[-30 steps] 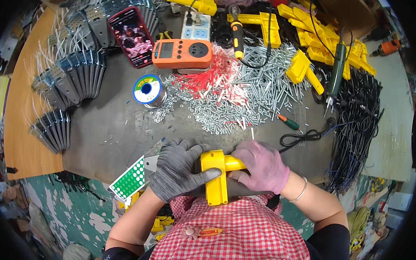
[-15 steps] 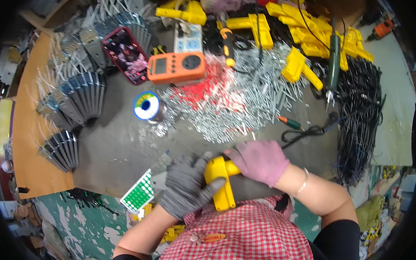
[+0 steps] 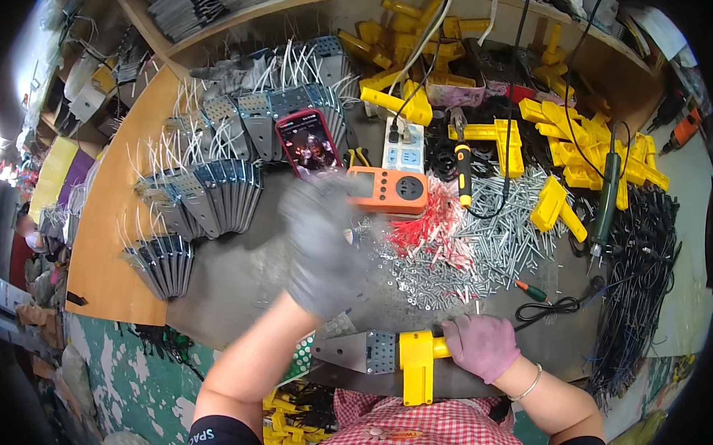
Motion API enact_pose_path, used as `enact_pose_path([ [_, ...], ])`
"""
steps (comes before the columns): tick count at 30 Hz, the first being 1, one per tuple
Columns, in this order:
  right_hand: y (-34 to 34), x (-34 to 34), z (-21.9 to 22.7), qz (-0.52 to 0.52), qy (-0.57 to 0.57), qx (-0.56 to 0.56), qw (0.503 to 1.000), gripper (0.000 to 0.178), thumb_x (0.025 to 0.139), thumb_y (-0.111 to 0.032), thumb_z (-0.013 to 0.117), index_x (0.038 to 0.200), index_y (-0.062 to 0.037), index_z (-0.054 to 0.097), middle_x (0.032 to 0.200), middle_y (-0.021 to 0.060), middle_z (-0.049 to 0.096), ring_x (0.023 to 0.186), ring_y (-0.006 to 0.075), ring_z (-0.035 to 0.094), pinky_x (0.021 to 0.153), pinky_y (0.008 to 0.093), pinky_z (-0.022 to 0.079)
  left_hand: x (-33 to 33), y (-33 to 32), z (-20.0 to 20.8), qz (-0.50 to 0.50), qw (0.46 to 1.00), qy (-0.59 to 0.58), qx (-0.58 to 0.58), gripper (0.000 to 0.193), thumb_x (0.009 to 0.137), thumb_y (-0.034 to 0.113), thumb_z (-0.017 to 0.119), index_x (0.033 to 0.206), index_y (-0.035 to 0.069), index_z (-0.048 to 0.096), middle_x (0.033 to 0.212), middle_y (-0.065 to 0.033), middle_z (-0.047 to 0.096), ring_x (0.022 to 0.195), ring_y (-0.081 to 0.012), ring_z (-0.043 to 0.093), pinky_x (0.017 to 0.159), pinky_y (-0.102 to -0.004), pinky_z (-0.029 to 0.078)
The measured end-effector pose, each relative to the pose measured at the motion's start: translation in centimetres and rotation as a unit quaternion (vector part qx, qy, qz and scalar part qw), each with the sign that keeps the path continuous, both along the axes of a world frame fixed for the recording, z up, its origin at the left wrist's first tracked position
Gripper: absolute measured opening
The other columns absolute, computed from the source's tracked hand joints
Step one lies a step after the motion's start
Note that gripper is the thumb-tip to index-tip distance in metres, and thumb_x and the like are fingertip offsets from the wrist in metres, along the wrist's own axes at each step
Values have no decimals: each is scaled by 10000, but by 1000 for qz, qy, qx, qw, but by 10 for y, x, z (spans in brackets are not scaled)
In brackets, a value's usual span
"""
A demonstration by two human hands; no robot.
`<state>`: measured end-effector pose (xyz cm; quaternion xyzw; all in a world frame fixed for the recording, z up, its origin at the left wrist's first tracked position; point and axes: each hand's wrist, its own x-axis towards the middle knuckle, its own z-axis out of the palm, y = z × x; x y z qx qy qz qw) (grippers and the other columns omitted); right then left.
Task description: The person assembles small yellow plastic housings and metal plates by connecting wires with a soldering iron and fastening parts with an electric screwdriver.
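The right hand [image 3: 483, 346], in a pink glove, has its grip closed around one arm of a yellow plastic T-shaped bracket [image 3: 418, 363] at the near edge of the grey tabletop [image 3: 233, 272]. Just to the left of that grip, touching the bracket, lies a grey perforated metal plate [image 3: 362, 352].

The left hand [image 3: 323, 249], in a grey knit glove, is raised over the middle of the tabletop and blurred; its fingers look spread and nothing shows in its grip. Beyond it, close to its fingertips, sit an orange plug-in meter with a socket face [image 3: 389, 189] and a phone in a red case with a lit screen [image 3: 308, 142].

To the right of the left hand, and beyond the right hand's grip, spreads a heap of silver screws [image 3: 484, 245] mixed with red wire ends [image 3: 425, 226]. Farther right lies a bundle of black cables [image 3: 640, 270]. To the left of the left hand stand rows of grey metal plates with white wires [image 3: 205, 194]. More yellow plastic brackets [image 3: 570, 145] are piled at the far right.
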<state>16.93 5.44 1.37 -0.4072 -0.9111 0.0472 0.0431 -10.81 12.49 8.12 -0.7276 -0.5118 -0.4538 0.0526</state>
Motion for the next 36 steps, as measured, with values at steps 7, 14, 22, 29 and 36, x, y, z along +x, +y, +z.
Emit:
enact_pose_path([
  [7, 3, -5, -3, -13, 9, -16, 1000, 230, 946, -283, 580, 800, -150, 697, 688, 35, 664, 543, 222, 658, 455, 369, 518, -141, 112, -28, 371, 919, -68, -111, 556, 723, 351, 906, 1077, -22, 693, 1046, -167, 688, 975, -272, 654, 876, -384, 525],
  [14, 5, -5, -2, 2, 19, 11, 1000, 238, 951, -268, 579, 772, -148, 680, 661, 27, 640, 530, 212, 647, 449, 360, 513, -136, 133, -45, 362, 926, -76, -74, 503, 707, 364, 920, 981, -8, 725, 910, -119, 706, 827, -227, 669, 786, -353, 538],
  [22, 3, -2, -10, 6, 35, 36, 999, 205, 926, -257, 609, 761, -157, 677, 635, 13, 602, 524, 193, 631, 445, 344, 503, -110, 97, -30, 359, 932, -48, -3, 567, 783, 325, 866, 1182, -13, 649, 1059, -146, 681, 942, -241, 651, 847, -363, 533],
  [29, 2, 0, -4, -52, 76, -49, 995, 211, 913, -294, 621, 769, -150, 677, 701, 55, 666, 582, 253, 670, 513, 383, 541, 83, -93, -60, -287, 923, -116, -227, 794, 788, 268, 833, 1440, 9, 461, 1062, -157, 666, 970, -349, 667, 860, -455, 536],
  [36, 14, 27, 18, -133, -34, -205, 969, 252, 926, -318, 537, 899, -115, 684, 819, 123, 700, 761, 333, 706, 630, 439, 567, 113, -100, -65, -184, 919, 115, -329, 799, 765, 256, 789, 1429, -37, 455, 1072, -192, 632, 936, -357, 643, 822, -467, 537],
])
